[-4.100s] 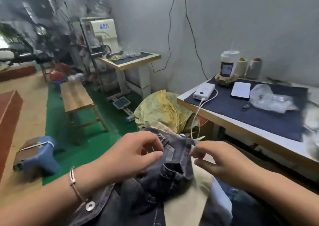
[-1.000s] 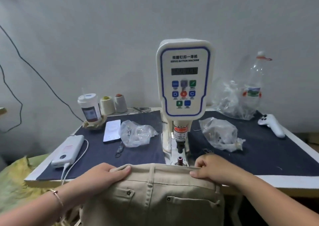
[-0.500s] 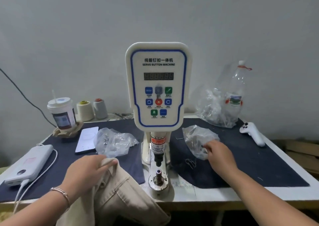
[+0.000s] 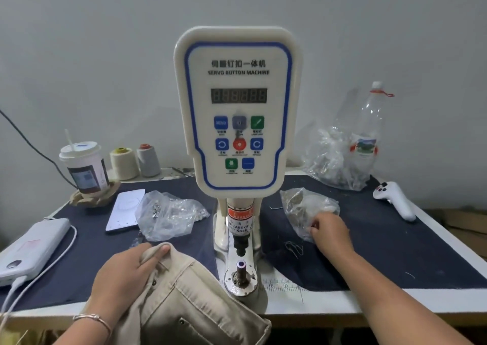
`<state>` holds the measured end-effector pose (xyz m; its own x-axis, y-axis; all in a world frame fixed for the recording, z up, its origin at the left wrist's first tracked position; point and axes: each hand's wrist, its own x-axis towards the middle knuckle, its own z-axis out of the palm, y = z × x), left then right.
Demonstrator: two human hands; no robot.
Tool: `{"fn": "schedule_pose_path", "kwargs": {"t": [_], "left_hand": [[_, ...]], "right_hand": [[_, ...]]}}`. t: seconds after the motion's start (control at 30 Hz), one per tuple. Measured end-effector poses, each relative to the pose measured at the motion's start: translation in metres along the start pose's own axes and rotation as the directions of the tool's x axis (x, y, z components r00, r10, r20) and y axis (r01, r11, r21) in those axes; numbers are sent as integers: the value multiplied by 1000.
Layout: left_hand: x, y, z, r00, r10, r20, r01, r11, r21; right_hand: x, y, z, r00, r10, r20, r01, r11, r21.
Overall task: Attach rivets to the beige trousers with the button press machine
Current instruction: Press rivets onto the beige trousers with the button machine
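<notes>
The beige trousers [image 4: 189, 302] hang over the table's front edge, left of the press. My left hand [image 4: 126, 273] grips their waistband, thumb on top. The cream button press machine [image 4: 237, 112] stands at the table's middle; its lower die post [image 4: 241, 265] is bare, with the punch just above it. My right hand [image 4: 330, 232] rests on a clear plastic bag of small metal parts [image 4: 303, 207] to the right of the machine, fingers curled at the bag's edge; whether they pinch a rivet is hidden.
Left of the machine lie another clear bag of metal parts [image 4: 168, 215], a white phone [image 4: 126, 208], a power bank [image 4: 34, 247] with its cable, a paper cup [image 4: 84, 165] and two thread cones [image 4: 123, 162]. Far right: a plastic bottle [image 4: 369, 133], a crumpled bag and a white controller [image 4: 395, 199].
My right hand has let go of the waistband and moved right onto the bag. My left hand has pulled the trousers left, off the die post. The view has moved closer to the machine.
</notes>
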<state>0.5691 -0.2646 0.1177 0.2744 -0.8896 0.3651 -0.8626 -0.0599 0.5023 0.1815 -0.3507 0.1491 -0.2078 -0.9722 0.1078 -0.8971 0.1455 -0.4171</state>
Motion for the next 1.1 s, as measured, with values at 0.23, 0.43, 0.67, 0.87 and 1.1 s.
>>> {"fn": "schedule_pose_path", "kwargs": {"t": [0.23, 0.43, 0.67, 0.87, 1.1], "left_hand": [[-1, 2, -2, 1000, 8, -10, -8, 1000, -8], [0, 5, -3, 1000, -10, 6, 10, 1000, 8], [0, 6, -3, 1000, -3, 3, 3, 1000, 21], [0, 6, -3, 1000, -17, 8, 17, 1000, 24], [0, 6, -4, 1000, -25, 3, 25, 999, 31]], "right_hand": [[0, 4, 15, 988, -62, -138, 63, 998, -2], [-1, 8, 15, 979, -135, -152, 125, 989, -77], [-1, 6, 17, 979, -138, -152, 123, 987, -102], [-2, 8, 17, 972, -148, -180, 134, 987, -90], [7, 6, 8, 992, -113, -52, 106, 987, -124]]}}
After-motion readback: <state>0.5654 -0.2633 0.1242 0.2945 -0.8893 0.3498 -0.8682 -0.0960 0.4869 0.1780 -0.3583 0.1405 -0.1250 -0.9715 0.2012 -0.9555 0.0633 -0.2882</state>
